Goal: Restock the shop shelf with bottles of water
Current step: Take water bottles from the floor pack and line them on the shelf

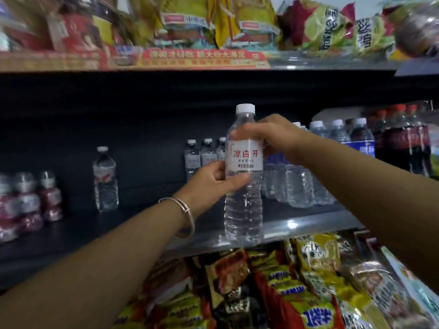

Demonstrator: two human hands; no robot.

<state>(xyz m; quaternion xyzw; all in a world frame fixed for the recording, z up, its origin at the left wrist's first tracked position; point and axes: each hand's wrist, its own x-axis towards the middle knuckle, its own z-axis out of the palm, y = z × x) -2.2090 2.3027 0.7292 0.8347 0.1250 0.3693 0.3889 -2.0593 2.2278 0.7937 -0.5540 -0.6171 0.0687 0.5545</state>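
A clear water bottle point(244, 210) with a white cap and a white label with red characters stands upright over the front edge of the dark middle shelf point(142, 224). My left hand point(211, 184) grips its middle from the left, thumb across the front below the label. My right hand point(273, 134) holds its upper part from the right, fingers curled round the shoulder. Three bottles of the same kind point(202, 155) stand in a row at the back, just left of the held one. A single water bottle point(105, 179) stands further left.
Several clear water bottles point(299, 184) crowd the shelf to the right, with blue-labelled bottles point(356, 136) and dark cola bottles point(401, 141) beyond. Red-labelled bottles point(26, 203) stand at the far left. Snack packets fill the shelf above point(213, 27) and the one below point(285, 293).
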